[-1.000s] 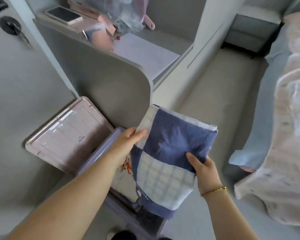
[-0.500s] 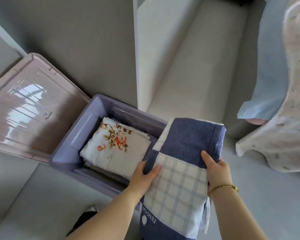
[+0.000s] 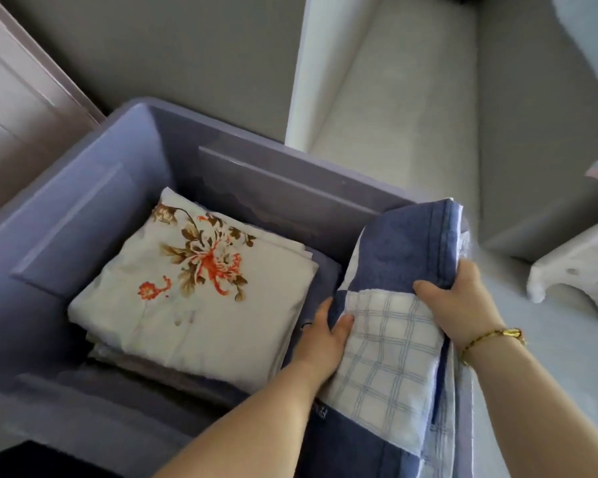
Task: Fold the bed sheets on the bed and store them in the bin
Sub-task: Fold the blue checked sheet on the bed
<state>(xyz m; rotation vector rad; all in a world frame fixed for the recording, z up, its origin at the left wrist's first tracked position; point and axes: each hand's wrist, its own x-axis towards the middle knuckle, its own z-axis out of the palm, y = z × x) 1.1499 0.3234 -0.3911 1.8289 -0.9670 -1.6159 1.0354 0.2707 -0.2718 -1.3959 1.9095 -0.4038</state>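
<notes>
Bedroom corner on my feed: grey wall behind, a white upright panel (image 3: 302, 74) and beige textured flooring (image 3: 408, 125) to its right. A lavender plastic bin (image 3: 83, 177) fills the lower left, open on top. A pinkish lid (image 3: 18, 98) leans at the far left edge, just beside the bin.

Inside the bin, left side, lies a folded white floral sheet (image 3: 194, 291) with orange and brown flowers, flat on top of other folded fabric. I can't tell what that fabric is.

The folded blue sheet (image 3: 404, 257), blue with a white checked panel, sits at the bin's right end, tilted, its upper edge against the right rim, just beside the floral sheet. I can't tell if its underside touches the bin's bottom.

The left hand (image 3: 325, 336) grips the blue sheet's left edge, thumb on the checked panel, fingers tucked under. The right hand (image 3: 463, 305) grips the right edge, thumb on top, fingers hidden beneath. A gold bracelet (image 3: 494, 336) is on the right wrist.

The white bedcover (image 3: 573, 270) hangs in at the right edge, well apart from the bin.
</notes>
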